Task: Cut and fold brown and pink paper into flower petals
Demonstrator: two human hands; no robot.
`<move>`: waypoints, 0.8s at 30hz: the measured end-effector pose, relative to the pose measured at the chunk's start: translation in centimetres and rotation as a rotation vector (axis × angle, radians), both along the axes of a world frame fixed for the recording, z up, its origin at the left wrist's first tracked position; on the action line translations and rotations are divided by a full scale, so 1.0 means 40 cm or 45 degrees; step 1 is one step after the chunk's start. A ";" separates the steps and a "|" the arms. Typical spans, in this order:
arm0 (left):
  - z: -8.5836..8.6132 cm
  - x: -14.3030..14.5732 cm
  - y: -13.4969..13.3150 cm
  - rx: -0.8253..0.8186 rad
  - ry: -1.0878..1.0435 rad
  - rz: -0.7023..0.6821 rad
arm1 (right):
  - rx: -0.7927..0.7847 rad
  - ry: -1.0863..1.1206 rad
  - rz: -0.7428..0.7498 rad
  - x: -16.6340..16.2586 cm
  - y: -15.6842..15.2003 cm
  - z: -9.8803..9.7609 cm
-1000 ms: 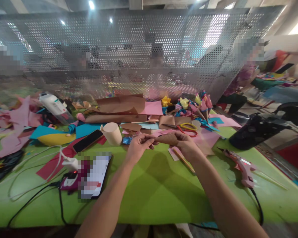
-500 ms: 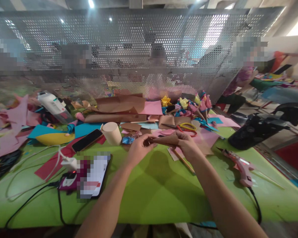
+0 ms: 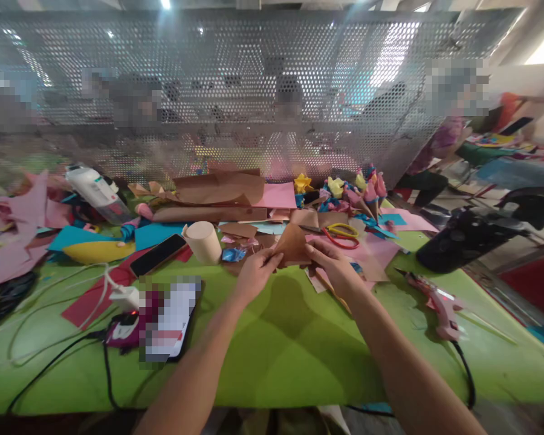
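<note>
Now the brown paper (image 3: 294, 244) points upward, no longer sideways.

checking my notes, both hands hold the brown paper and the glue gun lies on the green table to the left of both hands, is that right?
Wrong side: the left hand and right hand do hold the brown paper, but the head view shows the glue gun on the green table to their right, not left.

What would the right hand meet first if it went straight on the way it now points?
First the right hand would meet the brown paper, which it and the left hand hold. Beyond, perhaps the paper scraps farther back; depth is unclear.
</note>
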State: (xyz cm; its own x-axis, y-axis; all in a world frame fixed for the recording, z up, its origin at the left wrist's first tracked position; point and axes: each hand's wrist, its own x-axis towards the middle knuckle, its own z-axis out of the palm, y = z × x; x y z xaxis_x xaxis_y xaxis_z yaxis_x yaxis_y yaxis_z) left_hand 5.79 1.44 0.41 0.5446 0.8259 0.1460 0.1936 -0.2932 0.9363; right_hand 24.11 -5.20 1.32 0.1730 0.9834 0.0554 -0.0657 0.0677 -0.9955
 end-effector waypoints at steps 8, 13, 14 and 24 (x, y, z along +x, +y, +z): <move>-0.012 0.002 0.008 -0.499 -0.245 -0.063 | 0.246 -0.136 0.119 0.005 -0.014 0.005; -0.013 0.008 -0.003 -0.389 -0.197 -0.202 | 0.314 -0.421 0.027 0.005 0.006 -0.018; -0.014 0.010 -0.005 -0.365 -0.184 -0.200 | 0.332 -0.448 -0.027 0.004 0.011 -0.022; -0.009 0.015 -0.014 -0.403 -0.252 -0.246 | 0.301 -0.270 -0.227 -0.007 0.022 -0.052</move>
